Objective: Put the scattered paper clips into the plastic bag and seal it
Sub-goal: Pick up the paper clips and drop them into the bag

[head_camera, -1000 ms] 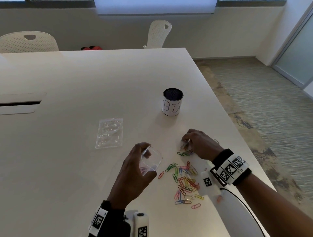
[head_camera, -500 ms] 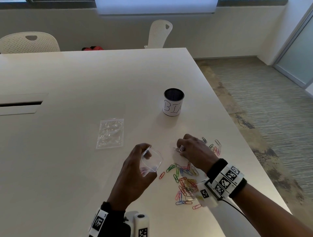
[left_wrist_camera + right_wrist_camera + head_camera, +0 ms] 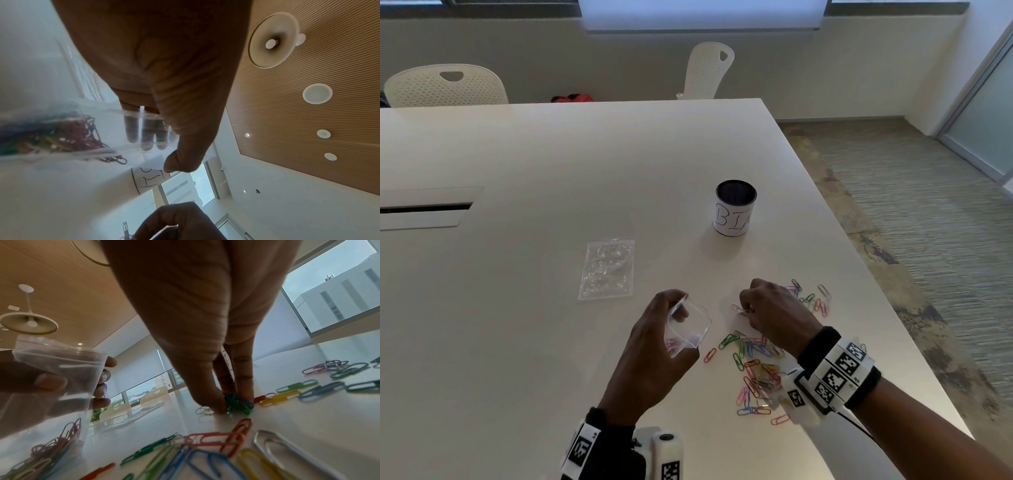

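Table (image 3: 551,342): bag (image 3: 688,329) in left hand (image 3: 654,359); right hand (image 3: 774,315) pinching clips (image 3: 236,404).

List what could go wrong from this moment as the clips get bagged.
1. The right hand pinches several paper clips at once against the table; some may slip out on the way to the bag.
2. The left hand holds the open plastic bag tilted, so clips already inside could spill.
3. Loose clips lie near the table's right edge and might get knocked off.
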Motion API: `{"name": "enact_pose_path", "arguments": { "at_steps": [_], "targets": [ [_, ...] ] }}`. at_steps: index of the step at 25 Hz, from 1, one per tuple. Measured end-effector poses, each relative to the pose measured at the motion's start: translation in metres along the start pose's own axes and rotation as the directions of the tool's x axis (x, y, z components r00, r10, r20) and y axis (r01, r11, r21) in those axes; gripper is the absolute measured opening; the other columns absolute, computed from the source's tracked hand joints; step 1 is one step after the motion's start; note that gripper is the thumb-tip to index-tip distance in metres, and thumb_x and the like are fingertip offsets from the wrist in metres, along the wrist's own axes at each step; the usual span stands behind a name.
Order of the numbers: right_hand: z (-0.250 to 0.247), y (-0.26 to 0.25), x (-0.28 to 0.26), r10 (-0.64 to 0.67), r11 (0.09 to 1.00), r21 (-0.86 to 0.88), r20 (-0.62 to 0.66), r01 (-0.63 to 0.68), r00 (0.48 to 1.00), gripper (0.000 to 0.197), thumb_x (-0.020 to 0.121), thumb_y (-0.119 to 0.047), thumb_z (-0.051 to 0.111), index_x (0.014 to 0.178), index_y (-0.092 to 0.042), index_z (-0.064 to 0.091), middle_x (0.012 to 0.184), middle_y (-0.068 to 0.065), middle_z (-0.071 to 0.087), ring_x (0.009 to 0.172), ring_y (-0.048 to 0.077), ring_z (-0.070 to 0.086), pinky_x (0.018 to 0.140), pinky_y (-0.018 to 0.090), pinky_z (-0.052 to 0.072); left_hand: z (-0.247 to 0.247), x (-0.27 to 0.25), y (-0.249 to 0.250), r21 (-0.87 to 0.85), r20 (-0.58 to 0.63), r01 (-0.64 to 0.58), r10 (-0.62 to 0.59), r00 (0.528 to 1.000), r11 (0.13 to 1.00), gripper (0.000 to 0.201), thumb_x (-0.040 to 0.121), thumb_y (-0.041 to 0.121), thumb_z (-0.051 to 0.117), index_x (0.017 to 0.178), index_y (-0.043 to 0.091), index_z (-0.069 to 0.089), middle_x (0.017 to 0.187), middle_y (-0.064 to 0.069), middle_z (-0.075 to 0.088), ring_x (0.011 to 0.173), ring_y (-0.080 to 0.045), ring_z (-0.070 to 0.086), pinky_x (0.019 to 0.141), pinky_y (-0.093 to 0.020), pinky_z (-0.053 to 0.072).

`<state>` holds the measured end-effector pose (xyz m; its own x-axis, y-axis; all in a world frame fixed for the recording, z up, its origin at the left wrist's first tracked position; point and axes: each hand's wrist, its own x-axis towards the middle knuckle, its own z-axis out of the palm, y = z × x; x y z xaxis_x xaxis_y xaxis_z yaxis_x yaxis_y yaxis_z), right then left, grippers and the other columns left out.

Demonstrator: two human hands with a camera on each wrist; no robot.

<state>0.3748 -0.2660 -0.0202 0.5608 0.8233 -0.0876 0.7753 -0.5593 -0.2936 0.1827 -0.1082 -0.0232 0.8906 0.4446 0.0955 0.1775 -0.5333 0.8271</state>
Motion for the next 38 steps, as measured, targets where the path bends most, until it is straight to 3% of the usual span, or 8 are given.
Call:
{"name": "enact_pose_path", "arguments": {
  "at_steps": [3,7,13,18,22,26,31,38],
  "targets": [
    [-0.002,0.004,0.000,0.037,0.998,0.047,0.017,-0.038,0.999,0.013,0.091,0.001,0.066,0.093,-0.008,0.075,0.101,0.007,0.069,0.082,0.018,0.068,0.076,0.023,0.058,-0.001,-0.001,0.000,-0.002,-0.002,0.006,-0.006,1.000,1.000,0.067,0.080,0.015,0.081,0.131,0.038,0.046,0.113,0.017,0.058,0.110,-0.005,0.061,0.080,-0.032,0.064],
    [-0.009,0.014,-0.001,0.170,0.932,0.320,0.035,-0.172,0.985,0.007,0.086,-0.008,0.079,0.091,-0.012,0.080,0.089,0.002,0.077,0.074,0.010,0.073,0.063,0.014,0.056,-0.002,-0.002,-0.001,-0.005,-0.015,0.005,-0.005,1.000,1.000,0.066,0.080,0.016,0.081,0.132,0.038,0.046,0.114,0.017,0.058,0.112,-0.006,0.060,0.081,-0.035,0.064],
    [-0.038,-0.001,-0.020,0.214,0.561,0.799,0.115,-0.219,0.970,0.013,0.084,-0.011,0.082,0.096,-0.009,0.078,0.089,0.008,0.082,0.087,0.020,0.079,0.085,0.034,0.062,0.000,-0.002,-0.001,-0.012,-0.003,0.004,-0.004,1.000,1.000,0.067,0.079,0.016,0.081,0.131,0.039,0.045,0.115,0.017,0.058,0.114,-0.010,0.060,0.082,-0.038,0.065],
    [-0.059,-0.040,-0.030,0.103,0.333,0.935,0.094,-0.123,0.990,0.020,0.084,-0.005,0.079,0.103,-0.003,0.075,0.096,0.013,0.080,0.093,0.024,0.078,0.081,0.025,0.061,0.001,-0.002,-0.001,-0.004,0.001,-0.008,0.008,1.000,1.000,0.066,0.081,0.016,0.081,0.133,0.037,0.045,0.114,0.017,0.057,0.114,-0.005,0.059,0.084,-0.033,0.064],
    [-0.057,-0.069,-0.032,-0.009,0.472,0.881,0.036,-0.028,0.999,0.016,0.085,-0.012,0.080,0.100,-0.011,0.077,0.094,0.005,0.081,0.091,0.017,0.078,0.088,0.033,0.063,0.002,-0.002,0.000,-0.016,0.008,-0.002,0.002,1.000,1.000,0.062,0.081,0.020,0.083,0.128,0.039,0.046,0.113,0.017,0.060,0.102,-0.008,0.064,0.078,-0.034,0.063],
    [-0.047,-0.083,-0.027,-0.067,0.680,0.727,-0.070,0.097,0.995,0.017,0.084,-0.013,0.082,0.101,-0.016,0.080,0.097,-0.005,0.081,0.088,0.005,0.077,0.087,0.025,0.063,0.001,-0.004,0.001,-0.044,0.012,0.012,-0.012,1.000,0.999,0.063,0.082,0.015,0.080,0.130,0.037,0.046,0.117,0.013,0.064,0.099,-0.009,0.067,0.077,-0.033,0.063],
    [-0.051,-0.082,-0.028,-0.082,0.721,0.681,-0.097,0.126,0.992,0.022,0.086,-0.009,0.081,0.104,-0.020,0.080,0.098,-0.006,0.081,0.089,-0.005,0.075,0.085,0.011,0.057,0.000,-0.005,0.002,-0.060,0.011,0.015,-0.014,1.000,0.998,0.061,0.081,0.011,0.080,0.126,0.037,0.047,0.113,0.012,0.064,0.096,-0.012,0.068,0.074,-0.037,0.064],
    [-0.057,-0.073,-0.026,-0.092,0.738,0.659,-0.112,0.144,0.989,0.025,0.086,-0.010,0.081,0.109,-0.018,0.079,0.103,-0.004,0.081,0.090,-0.006,0.075,0.084,0.010,0.057,0.001,-0.005,0.001,-0.041,0.004,-0.005,0.005,1.000,0.999,0.055,0.081,0.015,0.081,0.121,0.033,0.048,0.110,0.016,0.060,0.099,-0.012,0.066,0.077,-0.037,0.064]
  ]
}}
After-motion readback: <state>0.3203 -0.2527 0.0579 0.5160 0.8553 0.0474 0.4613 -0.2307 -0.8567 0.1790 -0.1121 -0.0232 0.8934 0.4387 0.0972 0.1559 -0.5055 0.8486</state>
